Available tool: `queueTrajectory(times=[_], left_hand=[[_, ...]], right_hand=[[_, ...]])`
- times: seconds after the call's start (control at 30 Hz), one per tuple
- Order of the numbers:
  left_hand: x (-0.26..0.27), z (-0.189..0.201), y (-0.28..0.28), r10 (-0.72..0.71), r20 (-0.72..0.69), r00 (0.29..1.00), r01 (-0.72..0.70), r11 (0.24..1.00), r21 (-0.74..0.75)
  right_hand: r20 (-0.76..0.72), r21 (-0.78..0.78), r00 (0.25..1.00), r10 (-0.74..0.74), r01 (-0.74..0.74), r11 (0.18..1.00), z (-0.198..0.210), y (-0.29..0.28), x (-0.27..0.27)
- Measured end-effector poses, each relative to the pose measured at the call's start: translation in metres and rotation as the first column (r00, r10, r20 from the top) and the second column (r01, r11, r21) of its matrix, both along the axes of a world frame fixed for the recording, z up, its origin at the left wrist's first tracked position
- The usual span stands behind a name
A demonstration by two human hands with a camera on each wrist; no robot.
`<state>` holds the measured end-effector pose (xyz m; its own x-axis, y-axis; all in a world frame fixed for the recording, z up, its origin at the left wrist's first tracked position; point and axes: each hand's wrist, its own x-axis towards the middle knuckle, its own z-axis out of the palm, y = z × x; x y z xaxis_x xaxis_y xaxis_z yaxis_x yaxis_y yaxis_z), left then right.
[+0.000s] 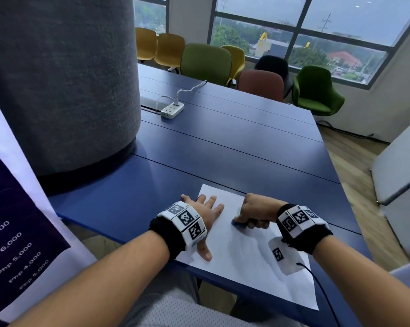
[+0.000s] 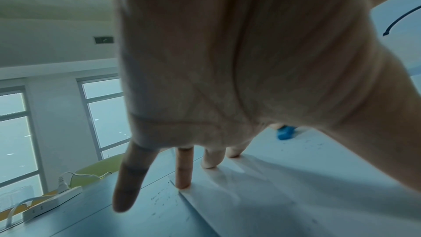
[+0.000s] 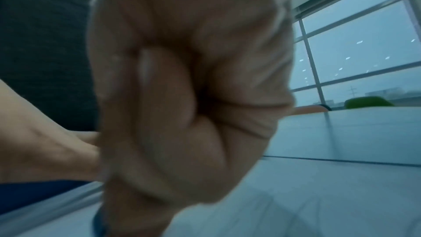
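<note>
A white sheet of paper (image 1: pixel 246 251) lies on the blue table (image 1: pixel 223 147) near its front edge. My left hand (image 1: pixel 205 210) rests flat on the sheet's left part, fingers spread and straight; in the left wrist view its fingertips (image 2: pixel 183 181) press on the paper (image 2: pixel 273 195). My right hand (image 1: pixel 253 212) is curled into a fist and pinches a small blue eraser (image 1: pixel 237 223) against the paper. The eraser (image 2: pixel 284 132) shows past the left palm. In the right wrist view the curled fingers (image 3: pixel 182 114) fill the blurred frame and hide most of the eraser.
A wide grey round pillar (image 1: pixel 57 79) stands on the table's left. A white power strip (image 1: pixel 172 110) with a cable lies further back. Several chairs (image 1: pixel 206 61) line the far edge under the windows. A printed banner (image 1: pixel 15 244) hangs at my left. A black cable (image 1: pixel 322 289) trails from my right wrist.
</note>
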<state>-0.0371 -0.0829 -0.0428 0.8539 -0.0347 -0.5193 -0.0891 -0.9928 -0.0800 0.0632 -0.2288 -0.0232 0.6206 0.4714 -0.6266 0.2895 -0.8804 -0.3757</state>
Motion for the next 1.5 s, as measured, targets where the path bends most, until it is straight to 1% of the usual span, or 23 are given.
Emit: queueTrajectory(times=[0.07,0.1,0.17,0.2,0.27,0.33,0.4,0.5,0.57,0.67,0.7,0.73,0.8,0.83,0.97,1.0,1.07,1.13,1.17,1.23,1.3,1.4,1.5], left_hand=[[0.0,0.0,0.0,0.0,0.001,1.0,0.0,1.0,-0.003],[0.0,-0.001,0.001,-0.002,0.003,1.0,0.002,1.0,-0.004],[0.001,-0.002,0.001,-0.004,0.005,1.0,0.004,1.0,-0.008],[0.001,-0.002,0.001,-0.004,0.006,1.0,0.004,1.0,-0.008],[0.001,-0.003,0.001,-0.005,0.005,1.0,0.005,1.0,-0.005],[0.001,-0.003,0.001,-0.002,0.005,1.0,0.002,1.0,-0.002],[0.001,-0.002,0.0,-0.003,0.004,1.0,0.003,1.0,-0.004],[0.001,-0.002,0.001,0.002,0.003,1.0,-0.002,1.0,-0.019],[0.001,-0.002,0.001,0.004,0.003,1.0,-0.003,1.0,-0.019],[0.001,-0.003,0.0,0.004,0.003,1.0,-0.004,1.0,-0.008],[0.001,-0.002,0.0,0.001,0.004,1.0,-0.001,1.0,-0.006],[0.0,-0.002,0.0,-0.003,0.005,1.0,0.003,1.0,-0.006],[0.0,-0.002,0.0,-0.005,0.01,1.0,0.005,1.0,-0.009],[0.0,-0.002,0.0,-0.005,0.011,1.0,0.005,1.0,-0.009],[-0.001,-0.002,-0.001,-0.003,0.016,1.0,0.003,1.0,0.001],[0.0,-0.002,-0.001,-0.005,0.015,1.0,0.005,1.0,0.0],[0.0,-0.002,0.0,-0.006,0.006,1.0,0.006,1.0,-0.01],[0.0,-0.002,0.0,0.0,-0.001,1.0,0.0,1.0,-0.016],[0.0,-0.002,0.0,0.002,-0.003,1.0,-0.002,1.0,-0.013],[0.001,-0.002,0.0,0.003,-0.001,1.0,-0.003,1.0,-0.007],[0.001,-0.002,0.0,0.001,-0.003,1.0,-0.001,1.0,-0.007],[0.001,-0.002,0.001,0.002,-0.007,1.0,-0.002,1.0,-0.019],[0.0,-0.001,0.001,0.004,-0.008,1.0,-0.004,1.0,-0.019]], right_hand=[[-0.121,-0.017,0.993,-0.009,0.006,1.0,0.001,0.0,-0.001],[-0.122,0.013,0.991,-0.051,0.053,0.999,0.001,-0.001,0.003],[-0.027,0.105,0.984,-0.178,0.18,0.978,-0.001,-0.002,0.014],[0.017,0.137,0.976,-0.216,0.212,0.968,-0.002,-0.003,0.017],[0.005,0.107,0.98,-0.198,0.196,0.975,-0.003,-0.003,0.016],[-0.097,0.016,0.987,-0.13,0.132,0.991,0.0,-0.003,0.007],[-0.135,0.005,0.981,-0.141,0.143,0.99,0.002,-0.003,0.007],[-0.014,0.153,0.955,-0.296,0.295,0.943,0.001,-0.004,0.02],[-0.013,0.128,0.965,-0.262,0.262,0.957,0.0,-0.005,0.018],[-0.178,-0.005,0.976,-0.122,0.123,0.992,0.003,-0.005,0.001],[-0.183,-0.003,0.975,-0.127,0.129,0.992,0.003,-0.005,0.002],[-0.15,0.028,0.974,-0.172,0.178,0.984,0.003,-0.005,0.005],[-0.03,0.118,0.96,-0.277,0.279,0.953,0.001,-0.003,0.015],[-0.003,0.129,0.957,-0.292,0.29,0.948,0.001,-0.002,0.016],[-0.131,0.008,0.979,-0.155,0.157,0.988,0.004,-0.001,0.005],[-0.119,0.026,0.977,-0.177,0.181,0.983,0.004,-0.001,0.007],[-0.015,0.138,0.95,-0.311,0.31,0.941,0.001,-0.002,0.017],[0.032,0.186,0.933,-0.36,0.348,0.919,-0.001,-0.003,0.022],[0.006,0.159,0.943,-0.333,0.327,0.931,-0.001,-0.003,0.02],[-0.108,0.093,0.959,-0.263,0.273,0.958,-0.001,-0.005,0.014],[-0.183,0.104,0.943,-0.279,0.3,0.948,-0.002,-0.008,0.014],[-0.137,0.205,0.915,-0.38,0.401,0.893,-0.004,-0.012,0.017],[-0.18,0.177,0.931,-0.317,0.348,0.921,-0.005,-0.012,0.004]])
